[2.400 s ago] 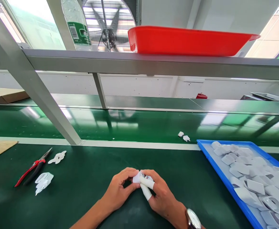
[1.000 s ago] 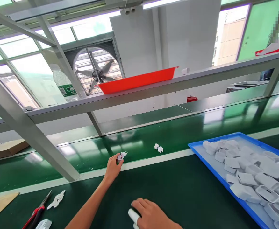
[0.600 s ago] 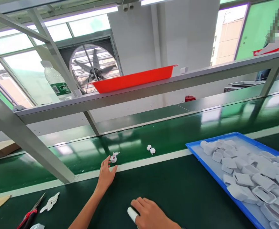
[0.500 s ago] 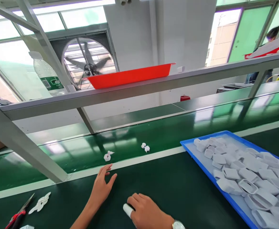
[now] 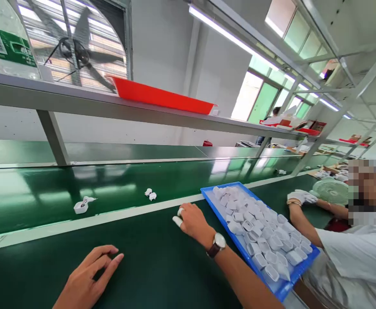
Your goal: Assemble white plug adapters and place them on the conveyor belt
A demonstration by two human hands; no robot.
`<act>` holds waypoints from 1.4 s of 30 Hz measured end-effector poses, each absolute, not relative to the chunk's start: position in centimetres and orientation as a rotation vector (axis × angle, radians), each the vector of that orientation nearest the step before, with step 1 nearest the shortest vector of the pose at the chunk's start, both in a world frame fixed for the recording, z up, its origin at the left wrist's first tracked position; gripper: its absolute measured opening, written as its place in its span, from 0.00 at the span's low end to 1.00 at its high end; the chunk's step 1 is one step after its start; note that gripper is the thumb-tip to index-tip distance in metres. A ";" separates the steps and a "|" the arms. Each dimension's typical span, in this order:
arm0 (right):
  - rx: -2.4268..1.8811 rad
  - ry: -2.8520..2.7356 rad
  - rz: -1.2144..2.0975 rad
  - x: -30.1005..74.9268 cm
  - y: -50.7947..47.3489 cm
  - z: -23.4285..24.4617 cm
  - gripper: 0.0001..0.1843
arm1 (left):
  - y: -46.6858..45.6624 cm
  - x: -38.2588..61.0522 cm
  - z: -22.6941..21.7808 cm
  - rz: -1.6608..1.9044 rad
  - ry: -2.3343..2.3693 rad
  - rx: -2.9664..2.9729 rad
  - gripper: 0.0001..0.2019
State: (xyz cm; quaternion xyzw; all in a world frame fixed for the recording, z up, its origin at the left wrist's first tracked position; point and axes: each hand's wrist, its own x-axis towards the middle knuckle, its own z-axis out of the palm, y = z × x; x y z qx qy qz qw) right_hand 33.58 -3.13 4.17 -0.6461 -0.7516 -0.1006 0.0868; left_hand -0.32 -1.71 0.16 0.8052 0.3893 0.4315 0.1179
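My left hand [image 5: 86, 279] rests on the dark green table [image 5: 149, 266], fingers loosely stretched out, holding nothing. My right hand [image 5: 189, 221], with white finger cots and a wristwatch, reaches toward the near left edge of the blue tray [image 5: 218, 214] of white plastic housings; its fingers are curled and I see nothing in them. A white assembled part [image 5: 82, 205] lies on the glossy green conveyor belt [image 5: 46, 193]. Two small white pieces [image 5: 150, 194] lie further right on the belt.
A grey shelf rail [image 5: 110, 109] overhead carries a red tray [image 5: 159, 95] and a water bottle [image 5: 1, 38]. A co-worker in a white shirt [image 5: 355, 253] sits to the right, their gloved hand [image 5: 299, 196] beside a small green fan [image 5: 331, 191].
My left hand let go of the white part on the belt and drew back to the table. My right hand moved toward the blue tray. The view swung right, showing the co-worker.
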 end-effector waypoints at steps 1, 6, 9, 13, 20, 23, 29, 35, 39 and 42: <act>-2.031 -2.142 -0.339 35.8 -2.9 4.8 0.09 | -1.8 -0.1 0.1 1.273 1.108 2.355 0.19; -2.341 -1.736 -0.509 45.2 -3.1 7.1 0.18 | -2.3 0.9 -0.4 1.143 1.000 2.327 0.15; -2.302 -1.731 -0.554 47.5 -3.6 7.6 0.16 | -2.7 1.2 -0.3 1.076 0.985 2.276 0.16; -2.079 -1.886 -0.550 46.5 -3.2 7.6 0.08 | -3.2 1.3 0.2 1.040 0.980 2.167 0.15; -1.372 -2.428 -0.240 30.5 -2.7 4.5 0.32 | -3.6 2.1 0.1 1.037 1.002 1.774 0.22; -0.987 -2.563 0.127 23.2 -3.6 4.4 0.36 | -3.2 2.1 0.1 1.057 1.001 1.610 0.27; -0.936 -2.322 0.297 20.3 0.7 4.8 0.25 | -2.3 0.9 -0.8 1.189 1.192 1.668 0.19; -1.346 -2.072 0.176 20.5 10.6 1.1 0.22 | -2.0 2.7 -4.5 1.099 0.870 2.228 0.25; -1.355 -2.028 0.273 18.1 14.0 0.0 0.15 | -1.9 2.4 -3.7 1.043 0.890 2.344 0.25; -1.284 -1.973 0.407 16.5 14.3 0.1 0.15 | -2.0 0.9 -1.7 1.147 1.001 2.164 0.25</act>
